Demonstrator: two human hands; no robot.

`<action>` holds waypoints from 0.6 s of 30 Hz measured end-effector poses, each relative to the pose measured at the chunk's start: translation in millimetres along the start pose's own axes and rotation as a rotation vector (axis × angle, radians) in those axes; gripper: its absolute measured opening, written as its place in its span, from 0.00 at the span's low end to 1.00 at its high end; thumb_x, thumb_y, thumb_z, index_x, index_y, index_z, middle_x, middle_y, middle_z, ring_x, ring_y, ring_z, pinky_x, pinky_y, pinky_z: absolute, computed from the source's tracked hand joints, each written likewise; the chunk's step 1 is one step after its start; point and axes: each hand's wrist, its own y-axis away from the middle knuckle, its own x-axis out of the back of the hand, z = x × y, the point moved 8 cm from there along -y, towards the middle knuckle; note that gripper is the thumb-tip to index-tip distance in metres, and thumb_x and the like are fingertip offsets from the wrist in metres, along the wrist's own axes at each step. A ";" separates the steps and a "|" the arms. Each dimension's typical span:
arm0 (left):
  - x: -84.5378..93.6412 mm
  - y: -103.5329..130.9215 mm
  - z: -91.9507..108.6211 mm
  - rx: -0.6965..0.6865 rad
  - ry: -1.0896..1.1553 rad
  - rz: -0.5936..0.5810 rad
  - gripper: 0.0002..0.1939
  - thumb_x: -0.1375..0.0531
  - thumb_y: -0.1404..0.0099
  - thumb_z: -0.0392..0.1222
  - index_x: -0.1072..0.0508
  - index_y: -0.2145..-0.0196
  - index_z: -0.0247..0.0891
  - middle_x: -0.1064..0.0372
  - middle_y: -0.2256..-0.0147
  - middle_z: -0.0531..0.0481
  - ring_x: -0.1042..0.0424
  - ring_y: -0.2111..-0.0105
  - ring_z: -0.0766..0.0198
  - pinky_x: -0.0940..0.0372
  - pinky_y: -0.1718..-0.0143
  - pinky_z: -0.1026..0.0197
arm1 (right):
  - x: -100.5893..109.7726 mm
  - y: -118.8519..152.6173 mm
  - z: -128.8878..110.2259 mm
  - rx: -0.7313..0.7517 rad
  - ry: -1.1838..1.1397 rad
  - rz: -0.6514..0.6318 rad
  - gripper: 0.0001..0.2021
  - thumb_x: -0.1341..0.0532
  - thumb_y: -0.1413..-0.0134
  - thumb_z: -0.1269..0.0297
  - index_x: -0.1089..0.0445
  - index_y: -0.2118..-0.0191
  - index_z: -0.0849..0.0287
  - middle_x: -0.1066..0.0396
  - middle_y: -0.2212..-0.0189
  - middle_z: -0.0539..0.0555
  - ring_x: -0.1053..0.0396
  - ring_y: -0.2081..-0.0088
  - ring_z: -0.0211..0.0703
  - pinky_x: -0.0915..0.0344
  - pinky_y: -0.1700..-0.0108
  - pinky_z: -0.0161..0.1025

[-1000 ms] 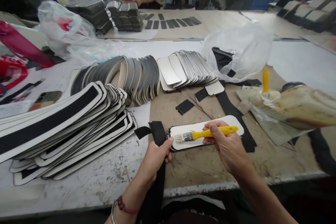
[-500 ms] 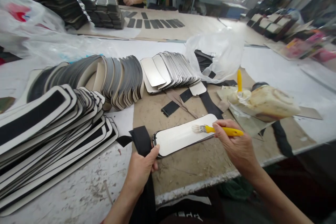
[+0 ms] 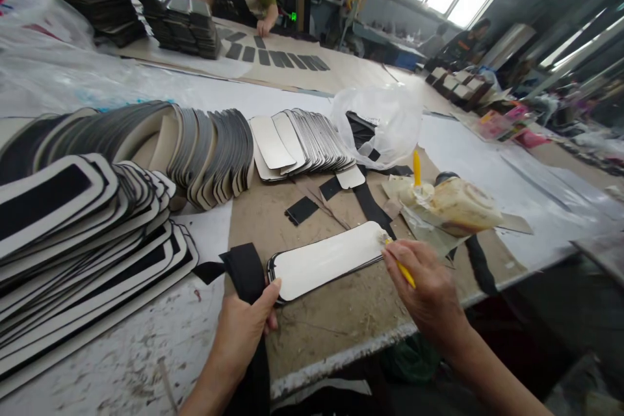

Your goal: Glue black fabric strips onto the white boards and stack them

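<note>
White panel (image 3: 326, 260), bench (image 3: 341, 333) beneath. Left hand (image 3: 246, 326): fingers pinched on panel's left end. Right hand (image 3: 426, 279): fingers closed round brush (image 3: 404, 273), panel's right end. Slack pinch could let panel skid; overrun could smear bench.

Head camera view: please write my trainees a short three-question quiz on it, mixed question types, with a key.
1. Multiple choice. The right hand holds the yellow-handled brush. Where are its bristles on the picture?
A: at the left end of the white panel
B: over the middle of the panel
C: at the right end of the panel

2. True or false? The left hand is holding the plastic bag.

3. Fill in the blank. The wide strip beside the left hand is coloured ____.

Key: 1. C; 2. False, it grips the panel's left end; 3. black.
</note>
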 end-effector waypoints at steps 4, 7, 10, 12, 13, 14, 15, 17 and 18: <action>-2.0 0.5 -2.0 0.009 -0.004 -0.044 0.26 0.42 0.43 0.57 0.34 0.90 0.37 0.37 0.88 0.47 0.40 0.86 0.66 0.45 0.82 0.65 | -7.8 0.2 -25.9 -0.031 -0.249 -0.059 0.04 0.43 0.43 0.68 0.30 0.63 0.57 0.29 0.67 0.57 0.31 0.63 0.46 0.34 0.58 0.43; -2.8 1.9 -1.5 0.038 0.013 -0.066 0.26 0.43 0.43 0.56 0.34 0.89 0.36 0.36 0.88 0.47 0.39 0.86 0.66 0.45 0.82 0.65 | -15.9 -4.9 -39.2 -0.217 -0.576 -0.067 0.05 0.43 0.42 0.66 0.31 0.67 0.56 0.30 0.70 0.54 0.32 0.66 0.43 0.34 0.63 0.40; -1.4 3.1 1.6 0.050 0.015 -0.053 0.25 0.43 0.43 0.56 0.34 0.89 0.36 0.37 0.88 0.48 0.40 0.87 0.67 0.46 0.83 0.66 | -35.7 -6.7 -46.0 -0.434 -0.779 -0.108 0.08 0.43 0.42 0.61 0.31 0.70 0.56 0.31 0.76 0.51 0.32 0.72 0.42 0.35 0.68 0.37; -1.6 3.3 3.0 0.055 0.020 -0.053 0.25 0.43 0.42 0.55 0.35 0.89 0.36 0.38 0.89 0.49 0.41 0.88 0.68 0.46 0.83 0.66 | -50.6 -4.1 -44.7 -0.532 -0.853 -0.152 0.10 0.42 0.43 0.58 0.31 0.70 0.57 0.32 0.78 0.50 0.32 0.75 0.41 0.35 0.70 0.37; -1.9 3.1 3.2 0.057 0.025 -0.053 0.24 0.43 0.42 0.54 0.35 0.89 0.36 0.39 0.90 0.49 0.42 0.88 0.68 0.47 0.83 0.66 | -54.4 -2.5 -41.3 -0.553 -0.848 -0.156 0.10 0.42 0.44 0.57 0.31 0.70 0.58 0.32 0.78 0.50 0.32 0.76 0.41 0.35 0.71 0.37; -2.4 2.7 2.8 0.059 0.032 -0.054 0.24 0.43 0.43 0.53 0.35 0.89 0.36 0.39 0.90 0.49 0.42 0.88 0.69 0.47 0.83 0.66 | -54.3 -1.1 -36.3 -0.553 -0.811 -0.143 0.11 0.42 0.44 0.57 0.31 0.71 0.58 0.32 0.78 0.50 0.32 0.75 0.41 0.35 0.70 0.37; -3.0 2.1 2.1 0.063 0.042 -0.056 0.23 0.43 0.43 0.53 0.35 0.89 0.36 0.39 0.90 0.49 0.42 0.88 0.69 0.47 0.83 0.66 | -50.2 -0.2 -30.4 -0.536 -0.748 -0.117 0.11 0.42 0.45 0.57 0.31 0.71 0.58 0.32 0.77 0.50 0.32 0.74 0.42 0.36 0.68 0.38; -4.1 1.0 0.2 0.072 0.070 -0.060 0.22 0.42 0.44 0.53 0.35 0.87 0.36 0.38 0.89 0.49 0.42 0.88 0.69 0.47 0.84 0.66 | -33.5 0.9 -19.1 -0.494 -0.601 -0.058 0.10 0.42 0.44 0.58 0.31 0.71 0.58 0.32 0.75 0.51 0.33 0.70 0.43 0.36 0.66 0.38; -4.0 0.7 -0.7 0.078 0.088 -0.060 0.21 0.42 0.44 0.53 0.33 0.84 0.35 0.38 0.89 0.49 0.42 0.88 0.69 0.48 0.84 0.66 | -23.1 0.8 -15.0 -0.478 -0.541 -0.036 0.10 0.42 0.44 0.58 0.31 0.70 0.57 0.32 0.74 0.52 0.33 0.69 0.43 0.37 0.65 0.38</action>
